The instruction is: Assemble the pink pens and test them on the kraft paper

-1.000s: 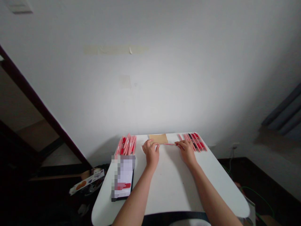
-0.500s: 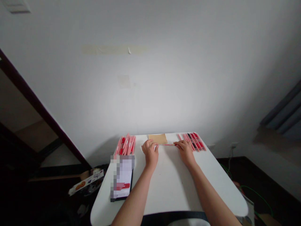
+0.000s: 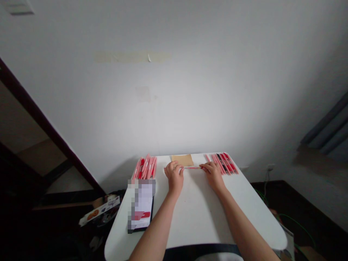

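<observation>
A thin pen refill [image 3: 192, 168], pale at its left and red along the middle, stretches level between my two hands above the white table [image 3: 195, 210]. My left hand [image 3: 174, 175] is closed, its thumb and fingers pinching the refill's left end. At the other end, my right hand [image 3: 213, 174] pinches it near a dark tip. Just beyond the hands lies a tan rectangular sheet [image 3: 182, 160]. A bundle of pink and red pens [image 3: 146, 167] lies left of my left hand. More pink, red and black pens [image 3: 225, 164] sit side by side beyond my right hand.
A tablet or large phone [image 3: 143, 206], partly pixelated, rests at the table's left side near my left forearm. Behind the table rises a plain wall [image 3: 179, 108]. On the floor to the left is a printed box [image 3: 100, 210]; a green cable [image 3: 296, 224] runs at the right.
The refill and both hands stay almost in place. My right hand has shifted very slightly to the left, and more of the refill's pale left part shows.
</observation>
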A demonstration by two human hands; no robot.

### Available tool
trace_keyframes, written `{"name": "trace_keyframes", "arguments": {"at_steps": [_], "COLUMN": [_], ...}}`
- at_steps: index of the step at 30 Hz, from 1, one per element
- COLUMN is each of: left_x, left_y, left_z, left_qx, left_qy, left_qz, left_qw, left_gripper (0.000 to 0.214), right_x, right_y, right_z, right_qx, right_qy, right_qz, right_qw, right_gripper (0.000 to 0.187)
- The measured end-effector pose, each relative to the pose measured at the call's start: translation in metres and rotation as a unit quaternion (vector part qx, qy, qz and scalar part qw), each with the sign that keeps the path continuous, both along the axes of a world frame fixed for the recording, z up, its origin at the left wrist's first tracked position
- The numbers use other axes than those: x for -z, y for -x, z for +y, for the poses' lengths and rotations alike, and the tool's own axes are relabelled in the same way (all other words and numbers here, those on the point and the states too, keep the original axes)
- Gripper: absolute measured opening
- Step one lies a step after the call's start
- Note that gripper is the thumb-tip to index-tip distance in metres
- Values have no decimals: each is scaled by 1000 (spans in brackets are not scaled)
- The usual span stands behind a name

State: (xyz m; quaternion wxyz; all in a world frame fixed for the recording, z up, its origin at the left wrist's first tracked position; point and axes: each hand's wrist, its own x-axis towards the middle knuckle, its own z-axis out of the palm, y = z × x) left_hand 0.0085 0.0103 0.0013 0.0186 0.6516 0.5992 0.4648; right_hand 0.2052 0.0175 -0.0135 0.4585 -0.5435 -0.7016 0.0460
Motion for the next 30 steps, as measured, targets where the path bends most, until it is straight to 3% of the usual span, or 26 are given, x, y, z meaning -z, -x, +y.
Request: {"name": "trace_keyframes", "arguments": {"at_steps": [30], "left_x": [-2], "left_y": [-1], "left_z": [-3], "left_qx": [15], "left_qy": [43], "left_qz": [11], "left_qw": [999], "left_gripper": [9], "right_x": [0], "right_y": [5], "right_z": [-1], "right_qx": [-38], "right_qy": [3], "right_qz": [31], "right_qw": [999], "right_gripper": [37]}}
